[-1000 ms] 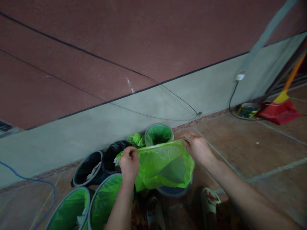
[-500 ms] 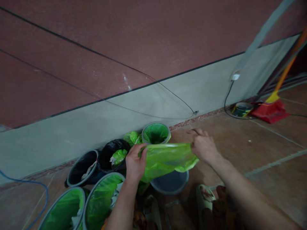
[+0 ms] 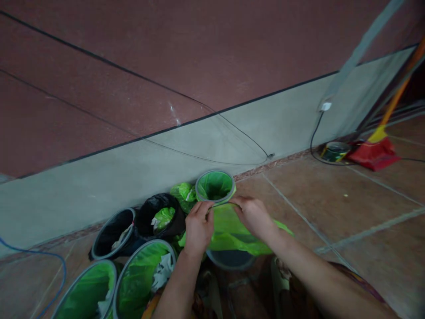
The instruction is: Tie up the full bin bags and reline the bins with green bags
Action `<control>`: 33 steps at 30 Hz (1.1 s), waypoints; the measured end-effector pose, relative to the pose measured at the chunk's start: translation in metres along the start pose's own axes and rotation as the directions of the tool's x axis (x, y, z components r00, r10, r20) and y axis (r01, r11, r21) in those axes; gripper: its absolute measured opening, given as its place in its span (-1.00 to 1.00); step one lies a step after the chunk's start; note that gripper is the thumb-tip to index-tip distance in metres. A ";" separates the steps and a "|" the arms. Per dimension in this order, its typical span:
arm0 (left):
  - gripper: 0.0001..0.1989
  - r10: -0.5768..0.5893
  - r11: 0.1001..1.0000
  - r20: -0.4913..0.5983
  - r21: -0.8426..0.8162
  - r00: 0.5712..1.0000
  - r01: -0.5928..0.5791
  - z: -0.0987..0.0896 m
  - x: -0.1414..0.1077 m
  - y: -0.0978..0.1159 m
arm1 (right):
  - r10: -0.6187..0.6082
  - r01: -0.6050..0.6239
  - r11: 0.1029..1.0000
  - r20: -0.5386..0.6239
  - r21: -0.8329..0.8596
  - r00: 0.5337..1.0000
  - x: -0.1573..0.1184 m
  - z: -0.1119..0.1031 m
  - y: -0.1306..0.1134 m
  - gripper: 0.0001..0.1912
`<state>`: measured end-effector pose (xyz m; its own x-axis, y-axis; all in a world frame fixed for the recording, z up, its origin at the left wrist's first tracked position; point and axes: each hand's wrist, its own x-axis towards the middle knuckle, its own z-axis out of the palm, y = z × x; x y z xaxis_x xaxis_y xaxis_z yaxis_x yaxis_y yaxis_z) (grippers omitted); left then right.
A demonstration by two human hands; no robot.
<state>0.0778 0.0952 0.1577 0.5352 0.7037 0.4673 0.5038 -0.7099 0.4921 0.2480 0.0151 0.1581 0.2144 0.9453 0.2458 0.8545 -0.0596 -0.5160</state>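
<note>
A green plastic bag [image 3: 229,228] hangs spread between my two hands, its upper edge held up. My left hand [image 3: 199,226] pinches that edge at the left, fingers closed. At the right, my right hand [image 3: 254,215] is closed on the same edge, and some of the bag trails out beyond the wrist. Below the bag stands a grey bin [image 3: 230,260], partly covered by it; its inside shows no liner. Just beyond my hands, a bin lined with green plastic [image 3: 215,186] stands against the wall.
Two green-lined bins [image 3: 144,274] with paper scraps stand at lower left. Behind them are two black-lined bins [image 3: 114,232] and a knotted green bag [image 3: 184,192]. A red dustpan [image 3: 375,153] and a round tin [image 3: 334,151] sit at far right. A blue cable [image 3: 63,266] crosses the left floor.
My right hand has moved left and slightly down, closer to my left hand, which shifted a little right. The bag's held edge is now shorter, and its loose part sticks out to the right.
</note>
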 end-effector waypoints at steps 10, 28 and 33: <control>-0.74 -0.182 0.944 -0.025 0.276 0.983 0.182 0.000 0.002 -0.014 | 0.252 -0.269 0.957 -0.143 -0.112 0.957 0.000 -0.021 0.021 -0.69; -0.85 -0.249 0.968 0.006 -0.020 0.968 0.249 0.007 0.001 -0.008 | 0.070 -0.069 0.998 0.073 -0.015 0.995 -0.014 -0.004 0.013 -0.27; -0.88 -0.211 0.966 0.093 -0.129 0.973 0.222 0.017 -0.003 0.011 | -0.035 0.031 0.999 0.154 0.027 0.987 -0.009 0.013 -0.018 -0.68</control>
<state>0.0932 0.0850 0.1488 0.4774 0.8320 0.2825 0.5180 -0.5262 0.6744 0.2246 0.0117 0.1551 0.1089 0.9849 0.1345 0.8480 -0.0214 -0.5296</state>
